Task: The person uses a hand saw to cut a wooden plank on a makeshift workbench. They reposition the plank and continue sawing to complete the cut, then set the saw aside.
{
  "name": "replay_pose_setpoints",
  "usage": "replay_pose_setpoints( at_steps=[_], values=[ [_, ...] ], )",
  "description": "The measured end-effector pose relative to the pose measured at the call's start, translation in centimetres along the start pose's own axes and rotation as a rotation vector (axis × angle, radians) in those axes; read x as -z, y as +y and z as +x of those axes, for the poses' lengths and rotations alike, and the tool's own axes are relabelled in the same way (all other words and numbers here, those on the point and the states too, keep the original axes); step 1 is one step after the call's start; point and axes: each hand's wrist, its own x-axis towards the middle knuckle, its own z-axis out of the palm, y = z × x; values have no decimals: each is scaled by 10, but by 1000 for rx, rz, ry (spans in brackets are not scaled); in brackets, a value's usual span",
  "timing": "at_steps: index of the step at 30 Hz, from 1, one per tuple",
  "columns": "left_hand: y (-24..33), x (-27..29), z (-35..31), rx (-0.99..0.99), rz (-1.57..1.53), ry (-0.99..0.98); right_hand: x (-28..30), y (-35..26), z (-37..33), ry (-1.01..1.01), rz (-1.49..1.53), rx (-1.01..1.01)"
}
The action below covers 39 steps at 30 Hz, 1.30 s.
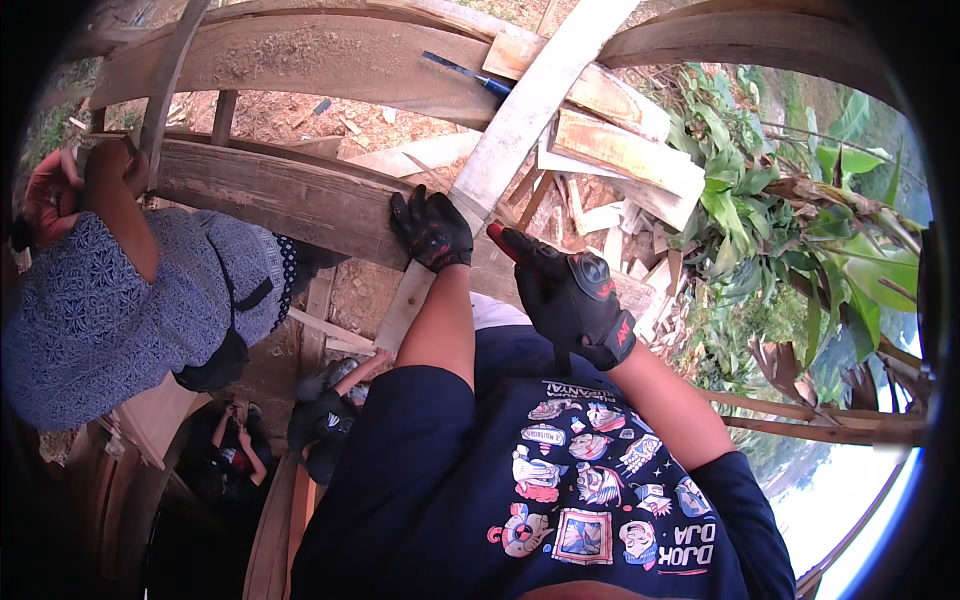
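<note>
A long pale plank (535, 105) lies slantwise across thick wooden beams. My left hand (434, 232), in a black glove, rests with fingers spread on the dark beam (290, 195) and against the plank's left edge. Just right of the plank is my right hand (565, 285), also gloved in black. Its fingers are drawn together, and a red tip shows near the plank's edge. Whether that red is part of the glove or a small thing held there, I cannot make out. A dark line crosses the plank between my hands.
A thin-bladed tool with a blue handle (495, 86) lies on the far beam (330, 60). Cut boards (625, 150) and wood scraps are piled right of the plank. A person in a patterned blue shirt (150, 300) bends at left; others are below. Green plants (740, 200) grow at right.
</note>
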Motion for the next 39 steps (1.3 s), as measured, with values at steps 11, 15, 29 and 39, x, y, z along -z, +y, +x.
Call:
replay_pose_setpoints(
  at_steps=[11, 15, 29, 39],
  values=[
    [-13, 3, -7, -71, 58, 18, -22, 26, -3, 168, -1, 47],
    [-10, 4, -1, -72, 21, 27, -7, 24, 6, 126, 20, -9],
    [-12, -21, -2, -52, 6, 38, 9, 63, -12, 40, 48, 143],
    [-20, -11, 0, -175, 23, -28, -27, 110, -41, 65, 323, 149]
  ],
)
